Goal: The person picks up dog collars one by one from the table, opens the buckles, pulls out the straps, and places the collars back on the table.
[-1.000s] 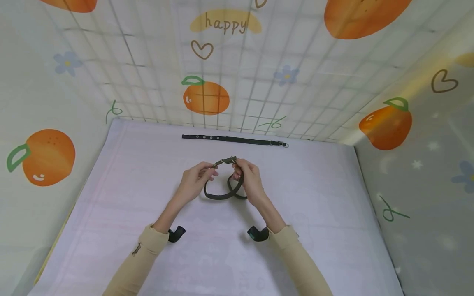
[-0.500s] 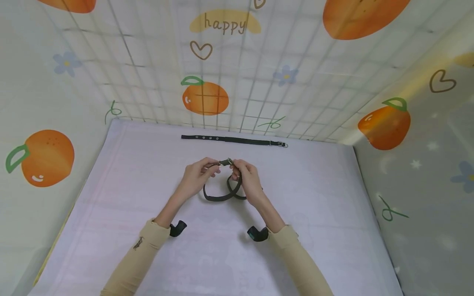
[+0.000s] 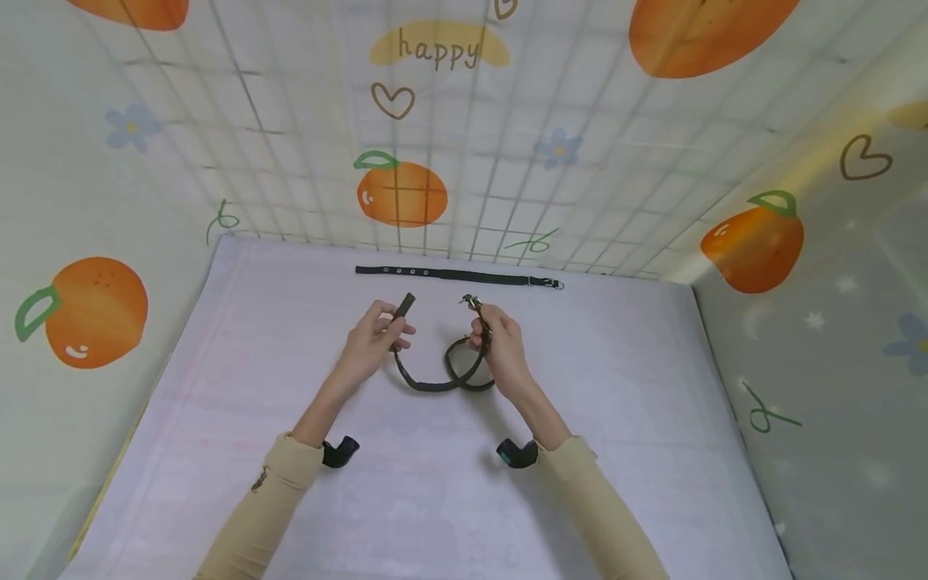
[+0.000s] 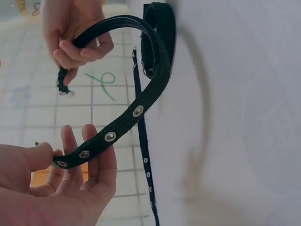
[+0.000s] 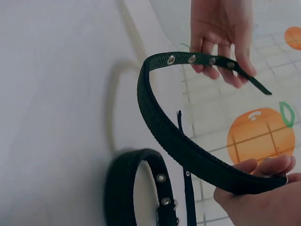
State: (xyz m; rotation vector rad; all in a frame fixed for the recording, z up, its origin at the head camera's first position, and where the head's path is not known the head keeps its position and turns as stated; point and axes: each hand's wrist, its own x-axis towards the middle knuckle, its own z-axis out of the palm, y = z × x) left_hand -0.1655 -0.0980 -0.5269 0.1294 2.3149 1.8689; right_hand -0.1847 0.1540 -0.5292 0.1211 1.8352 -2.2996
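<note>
Clearly, both hands have hold of one dark strap [image 3: 432, 387], which hangs in a curve above the tabletop [image 3: 428, 499]. If the low middle of this strap is the clock centre in the head view, the left hand [image 3: 372, 342] is at ten o'clock; its thumb and finger pinch the end with metal eyelets [image 4: 110, 137]. The right hand [image 3: 503, 346], at two o'clock, has its fingers curled round the strap near the buckle [image 3: 473, 302]. A second strap [image 5: 120, 188], closed in a loop, rests close at three o'clock (the right wrist view shows it better). A third strap [image 3: 478, 276] lies flat at twelve o'clock.
</note>
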